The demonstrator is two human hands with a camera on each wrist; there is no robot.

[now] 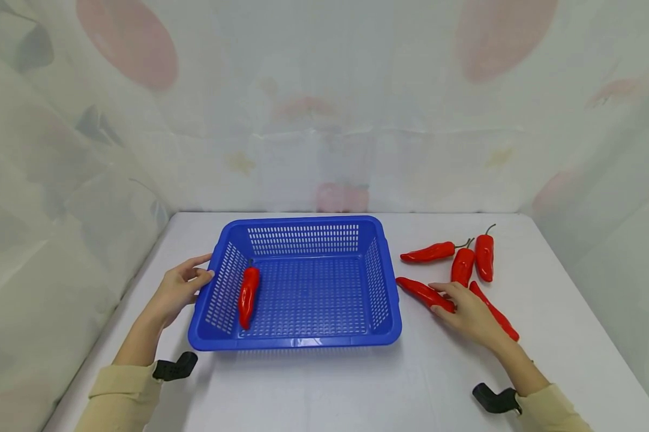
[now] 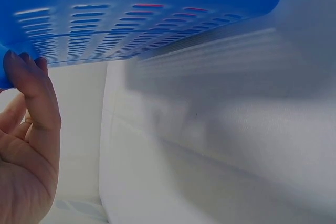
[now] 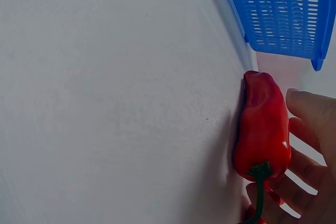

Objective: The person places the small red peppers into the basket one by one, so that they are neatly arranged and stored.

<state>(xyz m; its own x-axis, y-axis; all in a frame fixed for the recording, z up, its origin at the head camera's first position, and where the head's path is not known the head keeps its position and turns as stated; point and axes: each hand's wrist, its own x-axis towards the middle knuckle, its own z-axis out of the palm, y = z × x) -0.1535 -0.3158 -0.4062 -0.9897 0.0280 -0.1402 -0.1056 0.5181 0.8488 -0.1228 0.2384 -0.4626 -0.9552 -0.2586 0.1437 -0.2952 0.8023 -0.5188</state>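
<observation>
A blue plastic basket with slotted walls stands on the white table, one red chili pepper lying inside along its left wall. My left hand grips the basket's left rim, thumb on top; in the left wrist view its fingertips curl at the rim. To the right of the basket, my right hand reaches over another red chili pepper on the table. Its thumb and forefinger straddle this pepper, and the right wrist view shows the thumb tip slightly apart from the red skin.
Several more red chili peppers lie at the right: one pointing sideways, one upright in view, one just beyond the right hand, and one partly behind it. Patterned cloth hangs behind the table and along both sides.
</observation>
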